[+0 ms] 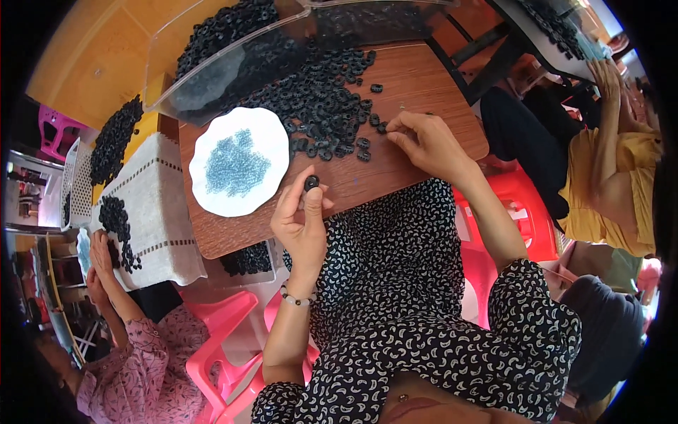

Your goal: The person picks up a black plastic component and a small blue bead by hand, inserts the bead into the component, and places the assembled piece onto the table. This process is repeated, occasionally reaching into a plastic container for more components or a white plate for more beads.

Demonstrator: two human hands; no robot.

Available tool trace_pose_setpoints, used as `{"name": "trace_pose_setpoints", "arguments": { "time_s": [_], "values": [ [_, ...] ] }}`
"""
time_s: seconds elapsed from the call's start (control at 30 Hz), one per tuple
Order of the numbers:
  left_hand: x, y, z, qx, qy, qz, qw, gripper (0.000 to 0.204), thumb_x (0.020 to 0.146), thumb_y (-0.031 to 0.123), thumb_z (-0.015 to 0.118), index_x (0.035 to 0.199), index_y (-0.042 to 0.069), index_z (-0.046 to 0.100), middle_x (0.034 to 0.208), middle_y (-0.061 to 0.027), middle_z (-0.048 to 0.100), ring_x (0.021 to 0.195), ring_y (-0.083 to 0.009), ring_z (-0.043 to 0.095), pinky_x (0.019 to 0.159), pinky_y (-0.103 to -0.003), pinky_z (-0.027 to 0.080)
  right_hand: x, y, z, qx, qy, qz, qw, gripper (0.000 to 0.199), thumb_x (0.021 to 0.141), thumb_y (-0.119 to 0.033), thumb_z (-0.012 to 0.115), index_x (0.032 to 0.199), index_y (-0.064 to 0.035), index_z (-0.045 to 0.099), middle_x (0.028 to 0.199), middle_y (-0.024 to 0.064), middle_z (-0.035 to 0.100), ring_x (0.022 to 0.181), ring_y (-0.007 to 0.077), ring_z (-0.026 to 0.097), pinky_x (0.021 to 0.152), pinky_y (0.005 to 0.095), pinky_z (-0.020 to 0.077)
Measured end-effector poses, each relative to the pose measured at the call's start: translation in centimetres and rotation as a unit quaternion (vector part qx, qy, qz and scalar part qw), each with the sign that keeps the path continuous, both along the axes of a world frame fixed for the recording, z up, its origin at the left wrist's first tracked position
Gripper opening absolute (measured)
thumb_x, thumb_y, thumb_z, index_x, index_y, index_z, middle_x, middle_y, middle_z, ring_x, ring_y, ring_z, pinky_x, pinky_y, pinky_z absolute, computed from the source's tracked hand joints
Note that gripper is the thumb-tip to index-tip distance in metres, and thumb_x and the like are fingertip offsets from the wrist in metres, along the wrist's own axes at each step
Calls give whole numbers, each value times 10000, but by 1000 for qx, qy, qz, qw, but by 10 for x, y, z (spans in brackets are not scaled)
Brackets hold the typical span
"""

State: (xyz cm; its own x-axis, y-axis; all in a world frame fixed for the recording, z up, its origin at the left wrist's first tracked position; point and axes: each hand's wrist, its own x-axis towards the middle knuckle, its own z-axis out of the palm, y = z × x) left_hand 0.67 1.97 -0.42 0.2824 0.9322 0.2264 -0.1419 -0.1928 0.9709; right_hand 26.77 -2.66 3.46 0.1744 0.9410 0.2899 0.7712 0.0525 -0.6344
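**A:** What is held in the left hand [302, 220]?

**B:** A single black ring [311, 182] is pinched between thumb and fingertips, raised just above the near edge of the brown tabletop [417, 85]. The remaining fingers are curled in toward the palm.

**A:** And the right hand [422, 140]?

**B:** It is laid on the tabletop to the right, its fingertips drawn together at the right fringe of the heap of black rings [321, 99] — whether a ring is actually gripped cannot be told, since the fingertips hide the contact.

**A:** Where is the remaining stock shown?

**B:** The heap is spread across the far middle of the tabletop and runs under a clear plastic bin [233, 49] at the far left. A white plate [205, 152] of small blue pieces [236, 164] is set to the left of the heap, near the left hand.

**A:** Which step is judged to be in hand?

**B:** Picking and handling of single rings — one is already lifted, another is probably being singled out. The next move would call for a fine fingertip grip, so that one ring alone is separated from its touching neighbours.

**A:** Is anyone else shown?

**B:** A second person's hand [99, 256] is seen at a cloth-covered table [159, 212] at far left, also among black rings.
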Motion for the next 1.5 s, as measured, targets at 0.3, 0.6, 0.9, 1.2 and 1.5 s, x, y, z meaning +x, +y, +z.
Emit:
{"name": "trace_pose_setpoints", "arguments": {
  "time_s": [0.3,0.6,0.9,1.2,1.5],
  "values": [
    [0,-1,0,-28,1,-14,1000,326,1004,142,667,1293,-6,672,965,-50,686,745,-72,648,682,-204,519,11,27,0,47,-72,8,996,100,901,-108,652,949,-24,677,835,148,696,859,357,648,763,461,496],
    [-1,0,1,-28,0,-10,1000,355,1009,174,675,1320,3,661,924,-50,723,753,-68,634,682,-211,526,10,62,-4,-51,-109,-50,992,166,891,-189,701,878,-26,730,845,148,732,839,354,689,722,479,522],
    [-1,0,2,-49,-9,-15,999,306,991,137,688,1265,2,693,937,-28,670,733,-58,635,659,-199,516,4,72,2,-85,-132,-57,986,150,865,-183,712,873,-33,723,793,123,720,793,322,698,698,447,525],
    [-1,1,2,-50,-6,-17,999,376,1005,177,682,1328,-14,649,920,-41,715,759,-62,625,691,-201,513,-2,72,-6,-58,-219,-59,972,130,879,-168,683,889,-40,663,846,127,711,844,347,683,741,467,516],
    [0,1,2,-55,-14,-15,998,311,1004,153,675,1279,9,685,964,-44,702,756,-68,650,674,-210,541,-3,68,2,-14,-12,-31,999,158,916,-174,714,944,-26,664,808,53,696,713,182,662,653,319,505]
  ]
}}
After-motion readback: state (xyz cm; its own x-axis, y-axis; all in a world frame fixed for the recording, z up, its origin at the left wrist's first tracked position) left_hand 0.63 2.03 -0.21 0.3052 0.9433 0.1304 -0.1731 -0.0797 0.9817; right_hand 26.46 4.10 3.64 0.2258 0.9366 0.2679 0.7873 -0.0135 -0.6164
